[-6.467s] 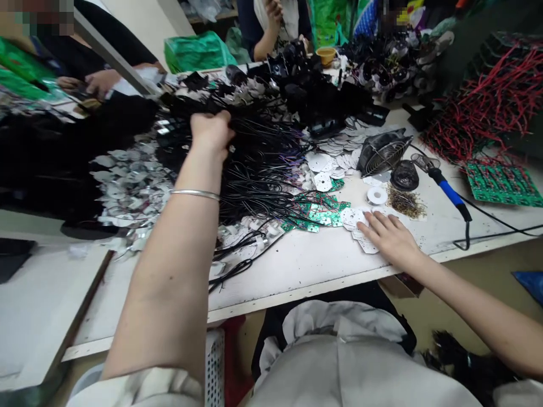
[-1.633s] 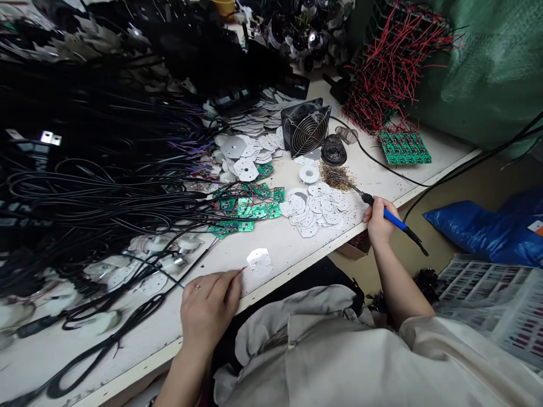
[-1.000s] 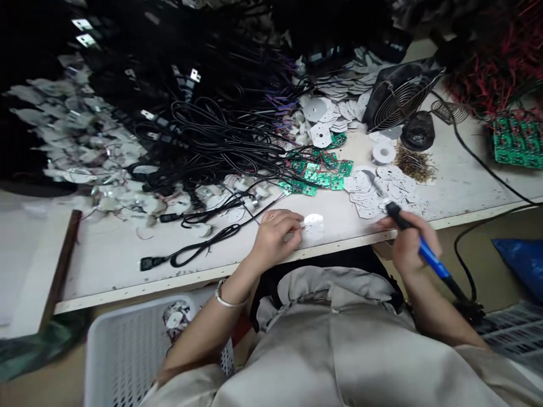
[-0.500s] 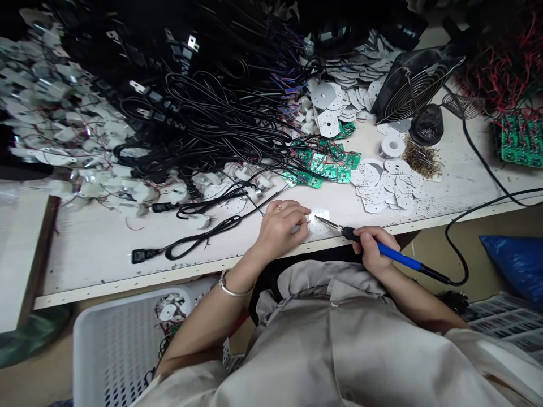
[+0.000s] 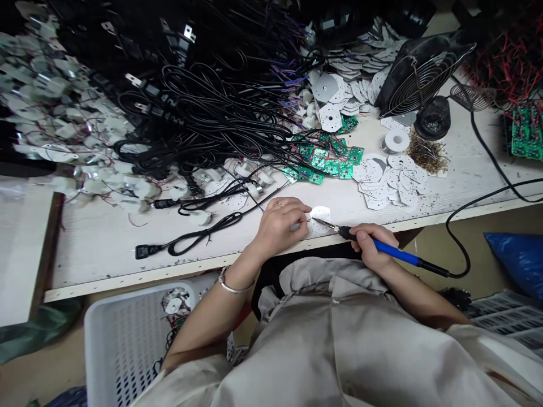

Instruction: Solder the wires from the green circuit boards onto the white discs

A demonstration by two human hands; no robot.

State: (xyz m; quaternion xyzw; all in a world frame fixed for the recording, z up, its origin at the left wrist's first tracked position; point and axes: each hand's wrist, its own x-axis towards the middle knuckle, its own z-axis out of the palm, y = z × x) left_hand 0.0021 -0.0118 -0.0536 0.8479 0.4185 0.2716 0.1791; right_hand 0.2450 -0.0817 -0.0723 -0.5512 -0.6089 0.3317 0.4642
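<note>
My left hand [image 5: 280, 224] rests on the table's front edge, its fingertips pinching what looks like a thin wire against a small white round plate [image 5: 320, 218]. My right hand [image 5: 371, 246] grips a blue-handled soldering iron [image 5: 394, 252], whose metal tip reaches the plate's edge beside my left fingers. Its black cord [image 5: 456, 265] runs off to the right. The joint at the tip is partly hidden by my fingers.
A heap of black power cords [image 5: 220, 113] and silvery plates covers the table's far left. Green circuit boards [image 5: 322, 164], a solder spool [image 5: 396, 141], a fan [image 5: 424, 73] and stacked white plates [image 5: 382, 183] lie ahead. A white basket [image 5: 127, 339] stands below the edge.
My left hand has moved from the black cords to the small plate at the table edge. My right hand has left the stacked plates and now holds the iron, its tip at the plate.
</note>
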